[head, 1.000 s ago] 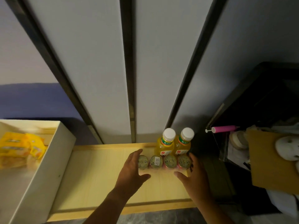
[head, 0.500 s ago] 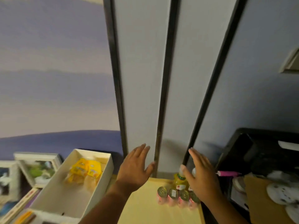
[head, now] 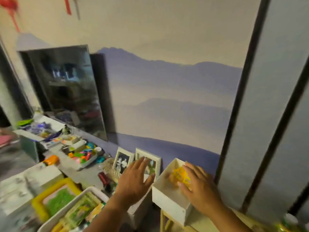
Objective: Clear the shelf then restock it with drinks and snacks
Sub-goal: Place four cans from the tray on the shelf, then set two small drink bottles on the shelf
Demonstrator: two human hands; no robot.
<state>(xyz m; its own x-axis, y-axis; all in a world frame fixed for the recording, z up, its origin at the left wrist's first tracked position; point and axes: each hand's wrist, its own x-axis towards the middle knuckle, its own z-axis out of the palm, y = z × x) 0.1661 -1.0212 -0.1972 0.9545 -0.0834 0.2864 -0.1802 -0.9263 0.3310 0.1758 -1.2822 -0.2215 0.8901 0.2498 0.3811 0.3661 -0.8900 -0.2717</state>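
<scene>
Snacks (head: 181,175), the yellow packets in the white box (head: 168,197), lie right under your right hand (head: 201,190), and that is what the next move turns on. Your right hand hovers over the box's open top, fingers spread and flat, palm down, holding nothing; whether the fingertips touch the packets you cannot tell, since motion blurs them. Your left hand (head: 135,179) hangs just left of the box, over its left wall, also spread wide and empty, in front of two picture frames (head: 148,160) leaning on the wall. The box runs long from its near end by your wrists toward the wall, and the packets sit at its far end, so the right hand is plainly the nearer one; the left would have to cross the box wall to help. The packets look like thin crinkly wrappers, bright yellow with some print, probably light and easily crushed, so a soft pinch should do better than a squeeze. The shelf (head: 240,215), pale wood, lies to your lower right, past the box, with a capped bottle (head: 290,220) at the frame's corner. To the left, a tray (head: 78,209) holds more packets, well apart from your hands.
</scene>
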